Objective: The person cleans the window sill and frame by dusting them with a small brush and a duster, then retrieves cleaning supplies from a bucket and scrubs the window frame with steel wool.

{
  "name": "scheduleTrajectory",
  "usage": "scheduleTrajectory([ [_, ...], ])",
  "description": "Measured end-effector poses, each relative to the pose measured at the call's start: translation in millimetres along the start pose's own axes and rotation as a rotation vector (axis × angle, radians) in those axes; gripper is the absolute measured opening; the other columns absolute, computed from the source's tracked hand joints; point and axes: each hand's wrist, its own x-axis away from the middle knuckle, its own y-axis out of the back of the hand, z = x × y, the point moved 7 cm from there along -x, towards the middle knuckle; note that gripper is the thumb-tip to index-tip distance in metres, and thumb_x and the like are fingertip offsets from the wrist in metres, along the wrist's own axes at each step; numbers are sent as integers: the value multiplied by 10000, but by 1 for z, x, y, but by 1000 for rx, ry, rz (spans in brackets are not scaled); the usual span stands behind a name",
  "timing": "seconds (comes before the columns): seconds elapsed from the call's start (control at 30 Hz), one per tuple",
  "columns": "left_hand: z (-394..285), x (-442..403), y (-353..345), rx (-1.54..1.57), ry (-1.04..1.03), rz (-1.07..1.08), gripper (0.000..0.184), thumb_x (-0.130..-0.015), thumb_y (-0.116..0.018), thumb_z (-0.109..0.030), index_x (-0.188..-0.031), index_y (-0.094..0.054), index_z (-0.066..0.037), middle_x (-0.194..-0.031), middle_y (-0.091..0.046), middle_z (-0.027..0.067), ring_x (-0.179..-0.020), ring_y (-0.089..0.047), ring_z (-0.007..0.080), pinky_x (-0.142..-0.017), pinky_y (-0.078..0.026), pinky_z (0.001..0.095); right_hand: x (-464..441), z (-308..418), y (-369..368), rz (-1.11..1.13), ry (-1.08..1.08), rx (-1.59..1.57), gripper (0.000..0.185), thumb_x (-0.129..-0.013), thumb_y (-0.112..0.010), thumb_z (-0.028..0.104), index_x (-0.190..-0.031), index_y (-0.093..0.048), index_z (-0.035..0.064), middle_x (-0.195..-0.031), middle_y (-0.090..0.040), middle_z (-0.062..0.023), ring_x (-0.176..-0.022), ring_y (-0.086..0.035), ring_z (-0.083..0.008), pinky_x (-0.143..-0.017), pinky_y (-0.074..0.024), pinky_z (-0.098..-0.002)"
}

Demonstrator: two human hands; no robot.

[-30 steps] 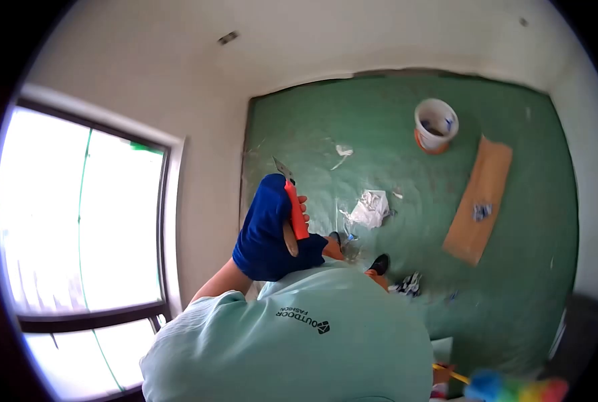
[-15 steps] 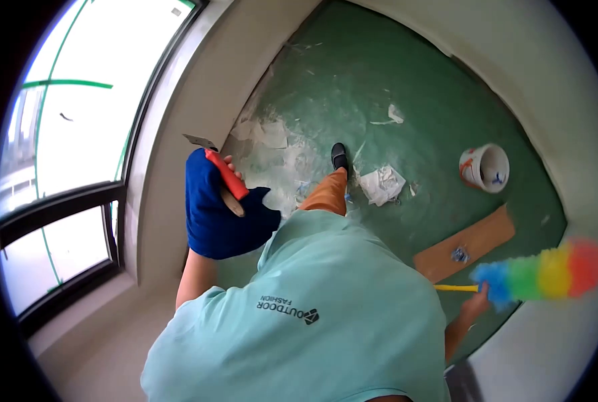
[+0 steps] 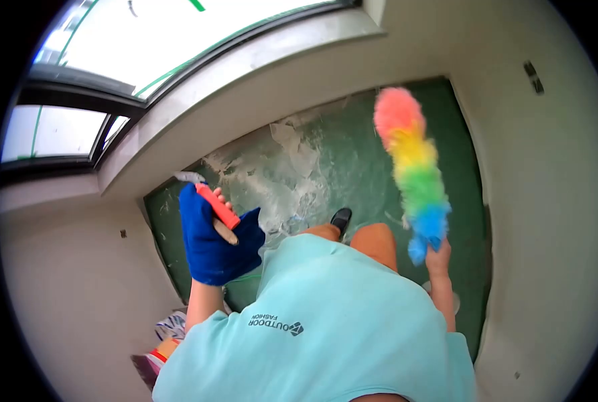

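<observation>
Got a pretty full left hand (image 3: 224,199) here: fingers curled round a red tool handle (image 3: 217,206), with a wooden handle (image 3: 225,232) tucked right beside and a blue cloth (image 3: 212,258) draped around the lot and hanging loose below. Right hand (image 3: 438,253) gripping a rainbow feather duster (image 3: 417,167) at the blue end, with the pink tip angled up and away over the green floor (image 3: 362,144). Can't see the duster's handle from this angle, so no idea how firm a hold.

Would worry most about the left side. Easy recipe for a drop, with two handles plus slack fabric bunched in one fist. Most likely to lose the wooden one first, at a guess, if pinned more by cloth than by fingers. Also not loving the blurry blade (image 3: 190,177) on the red tool, poking out past the cloth toward the wall (image 3: 279,97) below the window sill (image 3: 245,63). Could nick the paint with a careless wrist turn, or snag the cloth on an edge.

Footing too: whitish residue (image 3: 292,171) all over the floor ahead of the dark shoe (image 3: 341,219). Can't tell if slick or just dusty. Possible slip from stepping there with both hands busy, plus a blocked view of the ground behind the duster.
</observation>
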Motion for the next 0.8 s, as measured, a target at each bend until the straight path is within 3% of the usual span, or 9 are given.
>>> scheduleTrajectory([
  [0.2, 21, 40, 48, 145, -210, -272, 465, -864, -538, -321, -1187, -432, -4, -916, -541, 70, -796, -535, 207, -741, -460, 316, -216, 112, -51, 161, 329, -104, 489, -783, -524, 15, -1265, -465, 71, -1060, -593, -218, -1003, -576, -333, -846, -445, -358],
  [0.3, 47, 93, 62, 323, -285, -436, 462, -860, -533, -345, -1181, -439, -27, -908, -542, 51, -793, -521, 207, -737, -445, 336, -315, 127, -75, 109, 360, -160, 472, -814, -522, 36, -1278, -465, 99, -1094, -596, -199, -1012, -590, -262, -868, -428, -308],
  [0.5, 122, 178, 96, 476, -243, -632, 432, -859, -517, -413, -1149, -482, -94, -922, -571, 39, -803, -547, 227, -747, -449, 394, -492, 144, -163, 105, 194, 3, 379, -863, -489, 256, -1221, -513, 134, -1015, -626, -182, -933, -600, -314, -811, -443, -396],
  [0.57, 136, 202, 84, 504, -280, -739, 443, -863, -521, -412, -1166, -482, -91, -939, -577, 37, -807, -558, 225, -741, -460, 397, -489, 173, -222, 137, 65, -3, 360, -865, -468, 314, -1180, -543, 157, -1011, -625, -183, -944, -587, -351, -804, -436, -427],
  [0.6, 137, 204, 71, 497, -301, -801, 445, -866, -520, -411, -1171, -482, -90, -946, -580, 37, -807, -561, 224, -734, -465, 394, -484, 176, -276, 121, 87, -226, 432, -879, -436, 460, -1075, -593, 108, -923, -635, -150, -858, -593, -312, -770, -439, -417],
  [0.63, 142, 203, 61, 487, -322, -853, 448, -869, -519, -411, -1177, -482, -88, -953, -583, 36, -807, -564, 222, -726, -470, 390, -438, 204, -327, 324, -293, -719, 634, -845, -379, 637, -950, -617, 59, -833, -603, -103, -759, -558, -244, -741, -438, -400],
  [0.67, 152, 205, 58, 546, -345, -902, 443, -870, -521, -403, -1174, -483, -83, -957, -584, 35, -800, -565, 216, -708, -473, 376, -383, 253, -351, 401, -264, -635, 760, -787, -324, 747, -849, -621, 51, -788, -557, -67, -708, -502, -191, -724, -433, -383],
  [0.73, 163, 201, 63, 606, -361, -819, 445, -889, -483, -400, -1200, -467, -83, -1001, -582, 44, -869, -565, 228, -761, -461, 398, -292, 306, -423, 704, -82, -181, 814, -801, -312, 729, -891, -616, -21, -881, -616, -147, -831, -570, -251, -765, -439, -370],
  [0.8, 170, 197, 67, 656, -374, -723, 448, -908, -445, -398, -1227, -451, -83, -1045, -579, 52, -939, -565, 240, -813, -449, 420, -196, 352, -503, 1173, 729, 118, 426, -882, -413, 405, -1038, -611, 61, -1036, -612, -200, -933, -597, -298, -804, -447, -413],
])
